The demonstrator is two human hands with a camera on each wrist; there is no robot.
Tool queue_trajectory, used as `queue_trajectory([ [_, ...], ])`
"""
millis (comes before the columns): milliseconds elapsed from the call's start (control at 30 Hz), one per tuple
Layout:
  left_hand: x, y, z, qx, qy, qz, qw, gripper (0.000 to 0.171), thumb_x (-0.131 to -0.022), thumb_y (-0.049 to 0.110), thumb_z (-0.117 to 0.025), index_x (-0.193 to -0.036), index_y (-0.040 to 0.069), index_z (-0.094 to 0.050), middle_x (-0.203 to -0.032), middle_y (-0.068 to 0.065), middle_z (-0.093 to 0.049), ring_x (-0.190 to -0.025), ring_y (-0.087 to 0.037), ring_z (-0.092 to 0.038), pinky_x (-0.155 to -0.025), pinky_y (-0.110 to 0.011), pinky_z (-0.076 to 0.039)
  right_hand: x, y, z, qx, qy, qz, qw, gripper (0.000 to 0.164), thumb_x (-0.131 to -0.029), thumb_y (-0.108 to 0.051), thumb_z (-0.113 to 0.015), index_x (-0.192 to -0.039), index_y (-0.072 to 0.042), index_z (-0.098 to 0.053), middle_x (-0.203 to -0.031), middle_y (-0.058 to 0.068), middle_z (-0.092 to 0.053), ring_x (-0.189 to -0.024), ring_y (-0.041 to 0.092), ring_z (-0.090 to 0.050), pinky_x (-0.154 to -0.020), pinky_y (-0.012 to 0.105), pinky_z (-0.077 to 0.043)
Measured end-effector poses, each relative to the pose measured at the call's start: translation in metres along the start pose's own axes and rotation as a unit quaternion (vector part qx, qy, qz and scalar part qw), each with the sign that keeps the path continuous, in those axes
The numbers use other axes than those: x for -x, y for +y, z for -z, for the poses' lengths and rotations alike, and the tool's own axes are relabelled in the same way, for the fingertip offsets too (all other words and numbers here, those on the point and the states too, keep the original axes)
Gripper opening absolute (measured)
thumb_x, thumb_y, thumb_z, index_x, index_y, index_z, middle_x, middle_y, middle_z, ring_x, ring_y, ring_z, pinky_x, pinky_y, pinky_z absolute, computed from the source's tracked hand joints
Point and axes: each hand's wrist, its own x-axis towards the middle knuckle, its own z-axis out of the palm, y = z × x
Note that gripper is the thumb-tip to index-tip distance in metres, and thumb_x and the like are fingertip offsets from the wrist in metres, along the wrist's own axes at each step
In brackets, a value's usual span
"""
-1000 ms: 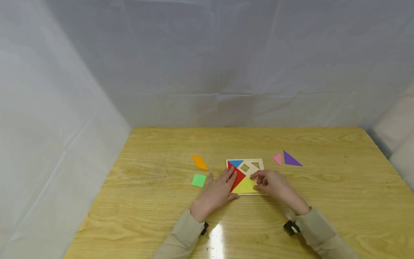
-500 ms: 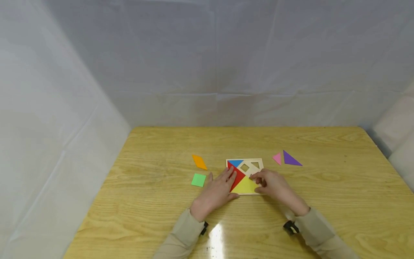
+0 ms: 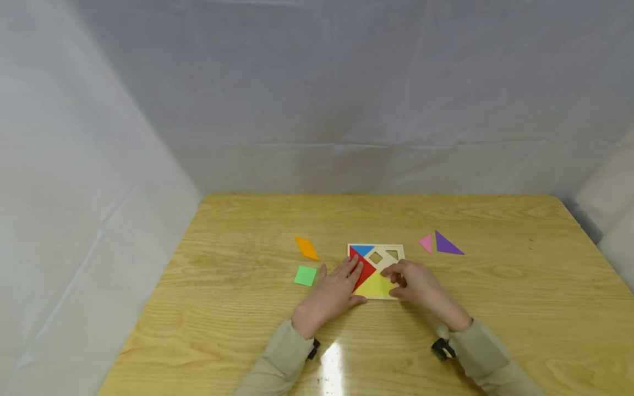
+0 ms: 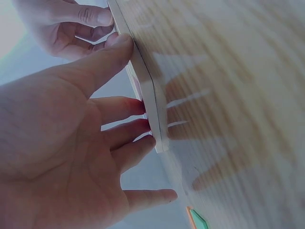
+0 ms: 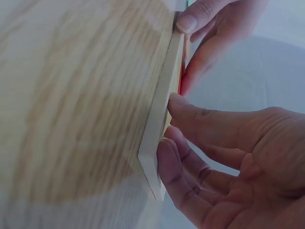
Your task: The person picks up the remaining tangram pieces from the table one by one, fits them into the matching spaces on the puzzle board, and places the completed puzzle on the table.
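Observation:
A pale wooden tangram board lies on the table with a blue triangle, a red triangle and a yellow triangle in it. Spread nearly straight, the fingers of my left hand rest on the red triangle, the thumb at the board's front edge. My right hand has curled fingers and thumb on the right part of the yellow triangle, hiding that corner. The right wrist view shows the right hand's thumb and fingertips low against the board's face.
On the wooden table, an orange parallelogram and a green square lie left of the board. To its right are a pink triangle and a purple triangle. A pale sheet stands behind the table.
The right hand's fingers shift slightly over the yellow triangle. The left hand stays in place on the red triangle, and the loose pieces lie as before.

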Motion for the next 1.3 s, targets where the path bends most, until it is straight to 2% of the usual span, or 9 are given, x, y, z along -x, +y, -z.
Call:
queue_trajectory([
  [400,-0.001,-0.001,0.001,0.014,-0.002,0.002,0.9999,0.075,-0.098,0.052,-0.06,-0.157,0.01,-0.039,-0.166,-0.005,-0.029,-0.152,-0.021,-0.03,-0.115,-0.061,-0.032,-0.003,0.008,0.003,-0.032,-0.017,0.005,0.999,0.03,-0.083,-0.002,-0.081,-0.113,-0.001,-0.075,-0.085,-0.002,-0.062,-0.071,0.008,-0.052,-0.064,0.023,-0.046],
  [600,-0.002,0.0,0.001,0.017,-0.002,0.0,0.9999,0.074,-0.098,0.051,-0.06,-0.157,0.01,-0.039,-0.166,-0.005,-0.028,-0.152,-0.021,-0.029,-0.114,-0.062,-0.032,0.002,0.011,0.007,-0.019,0.027,0.012,0.999,0.027,-0.088,-0.003,-0.076,-0.115,-0.001,-0.075,-0.09,0.001,-0.066,-0.074,0.01,-0.058,-0.065,0.025,-0.05],
  [733,-0.002,-0.001,0.002,0.024,-0.001,-0.001,0.9997,0.074,-0.098,0.051,-0.06,-0.157,0.01,-0.039,-0.166,-0.005,-0.028,-0.152,-0.022,-0.029,-0.115,-0.062,-0.031,0.005,0.014,0.014,-0.003,0.071,0.024,0.997,0.026,-0.086,0.001,-0.076,-0.112,0.0,-0.076,-0.096,0.007,-0.07,-0.079,0.016,-0.066,-0.069,0.031,-0.057],
  [833,-0.002,-0.002,0.003,0.026,0.001,-0.002,0.9997,0.074,-0.098,0.05,-0.06,-0.157,0.009,-0.039,-0.166,-0.006,-0.028,-0.152,-0.022,-0.029,-0.115,-0.062,-0.032,0.007,0.016,0.018,0.0,0.088,0.028,0.996,0.025,-0.085,0.002,-0.077,-0.11,0.0,-0.076,-0.099,0.01,-0.071,-0.08,0.02,-0.069,-0.07,0.034,-0.059],
  [1100,-0.002,-0.003,0.002,0.021,0.002,-0.004,0.9998,0.074,-0.098,0.051,-0.06,-0.156,0.01,-0.04,-0.166,-0.005,-0.029,-0.152,-0.021,-0.029,-0.114,-0.063,-0.032,0.013,0.022,0.019,0.018,0.102,0.041,0.994,0.023,-0.085,0.0,-0.078,-0.108,-0.001,-0.077,-0.1,0.01,-0.072,-0.082,0.024,-0.071,-0.072,0.038,-0.06],
  [1300,-0.003,-0.003,0.002,0.02,0.003,-0.001,0.9998,0.074,-0.098,0.051,-0.061,-0.156,0.01,-0.04,-0.166,-0.005,-0.029,-0.152,-0.021,-0.03,-0.114,-0.063,-0.032,0.018,0.024,0.015,0.049,0.091,0.054,0.993,0.029,-0.086,-0.003,-0.078,-0.115,0.0,-0.075,-0.112,0.015,-0.07,-0.096,0.032,-0.07,-0.08,0.046,-0.058],
])
